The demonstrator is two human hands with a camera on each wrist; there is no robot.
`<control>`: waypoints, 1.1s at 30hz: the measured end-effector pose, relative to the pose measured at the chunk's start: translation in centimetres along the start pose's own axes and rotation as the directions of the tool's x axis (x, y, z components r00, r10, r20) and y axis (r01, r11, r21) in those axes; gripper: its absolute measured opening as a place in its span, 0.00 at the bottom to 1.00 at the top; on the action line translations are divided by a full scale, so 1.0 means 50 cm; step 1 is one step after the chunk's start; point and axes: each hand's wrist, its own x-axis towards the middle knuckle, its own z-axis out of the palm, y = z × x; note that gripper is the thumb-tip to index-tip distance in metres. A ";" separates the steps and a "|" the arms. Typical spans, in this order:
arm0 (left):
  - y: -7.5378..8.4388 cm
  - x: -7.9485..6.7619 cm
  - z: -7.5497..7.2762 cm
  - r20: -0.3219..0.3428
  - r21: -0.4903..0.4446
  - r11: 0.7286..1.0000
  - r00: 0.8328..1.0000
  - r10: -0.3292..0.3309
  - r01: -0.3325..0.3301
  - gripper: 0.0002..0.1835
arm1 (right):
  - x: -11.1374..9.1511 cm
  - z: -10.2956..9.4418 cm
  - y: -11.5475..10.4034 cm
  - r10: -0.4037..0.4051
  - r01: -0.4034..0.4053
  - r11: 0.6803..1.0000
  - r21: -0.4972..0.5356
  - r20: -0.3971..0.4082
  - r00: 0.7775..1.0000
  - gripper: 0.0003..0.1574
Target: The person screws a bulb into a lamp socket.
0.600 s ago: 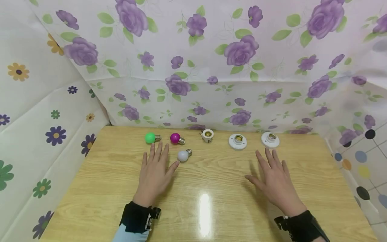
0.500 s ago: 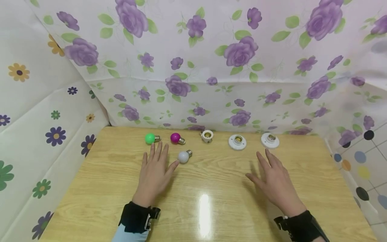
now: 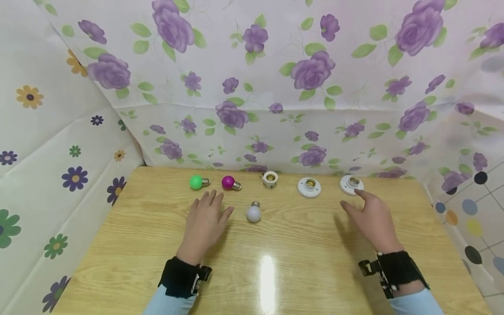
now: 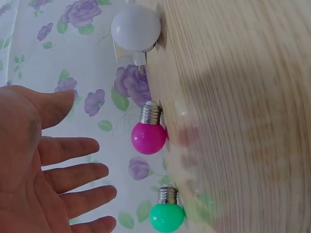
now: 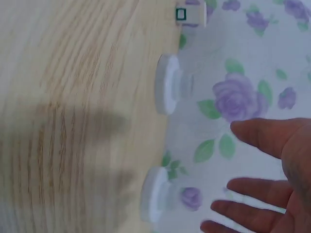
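My left hand [image 3: 204,227] is spread over the table just in front of the green bulb [image 3: 195,182] and the magenta bulb [image 3: 228,182], holding nothing. To the right of its thumb, a white bulb [image 3: 253,214] lies with its metal screw base pointing away. In the left wrist view, the fingers [image 4: 80,177] are apart from all three bulbs. My right hand [image 3: 376,221] reaches toward the rightmost white lamp holder [image 3: 351,185], index fingertip overlapping its rim in the head view. Its thumb and fingers stand apart in the right wrist view, with nothing between them.
A similar round lamp holder [image 3: 309,188] sits left of the rightmost one. Further left stands a smaller white socket [image 3: 270,179]. All lie near the back edge of the wooden table [image 3: 299,245], against a floral cloth [image 3: 275,127].
The white bulb has rolled right and turned, so its base now points away. My right hand has moved right and forward to the rightmost lamp holder. The left hand has shifted only slightly.
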 end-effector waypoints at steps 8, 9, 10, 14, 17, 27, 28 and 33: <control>0.004 0.011 0.009 0.007 0.024 1.000 1.000 0.015 -0.016 0.29 | 0.047 0.026 0.051 0.097 -0.097 0.995 -0.014 0.011 0.995 0.53; 0.004 0.011 0.010 0.010 0.021 1.000 1.000 0.016 -0.016 0.28 | 0.054 0.033 0.058 0.097 -0.097 0.995 -0.030 0.006 0.995 0.54; 0.004 0.012 0.012 0.016 0.020 1.000 1.000 0.014 -0.015 0.28 | 0.060 0.038 0.064 0.093 -0.093 0.994 -0.049 -0.005 0.996 0.55; 0.007 0.012 0.013 0.029 0.012 1.000 1.000 0.007 -0.007 0.27 | 0.082 0.060 0.089 0.110 -0.112 0.986 -0.124 -0.022 0.994 0.61; 0.009 0.013 0.014 0.023 0.003 1.000 1.000 0.013 -0.013 0.26 | 0.097 0.071 0.106 0.145 -0.144 0.981 -0.133 0.002 0.989 0.67; 0.016 0.017 0.022 0.028 -0.006 1.000 0.999 0.028 -0.028 0.26 | 0.124 0.091 0.143 0.204 -0.195 0.974 -0.114 0.078 0.976 0.70; 0.016 0.018 0.022 0.028 -0.002 1.000 0.999 0.030 -0.030 0.26 | 0.127 0.092 0.146 0.204 -0.195 0.975 -0.105 0.080 0.976 0.69; 0.017 0.021 0.022 0.018 0.009 0.999 0.999 0.033 -0.033 0.25 | 0.141 0.099 0.161 0.196 -0.189 0.978 -0.094 0.082 0.977 0.65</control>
